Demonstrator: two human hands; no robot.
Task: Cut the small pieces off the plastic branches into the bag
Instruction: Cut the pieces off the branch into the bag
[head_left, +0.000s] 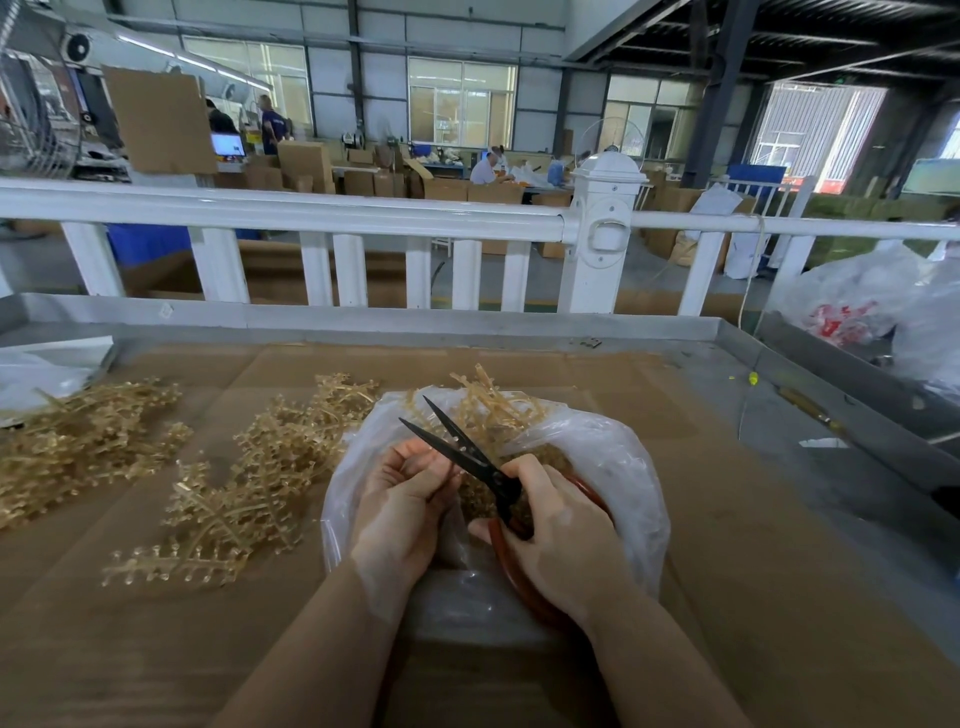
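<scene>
Plastic branches (244, 467): golden-tan sprigs heaped on the cardboard-covered table (727, 519), left of the bag; a second heap (78, 441) lies further left.
Bag (623, 467): clear plastic, mouth open, at the table's middle, holding cut pieces (540, 457); bare stems (493, 400) stick out at its far rim.
Left hand (410, 499): over the bag, fingers curled, pinching a small sprig at the blades.
Right hand (561, 535): wrapped round the red handles of the scissors (467, 452).
Scissors: black blades parted, pointing away and to the left.
Behind: white railing (311, 213), workshop with cardboard boxes.
</scene>
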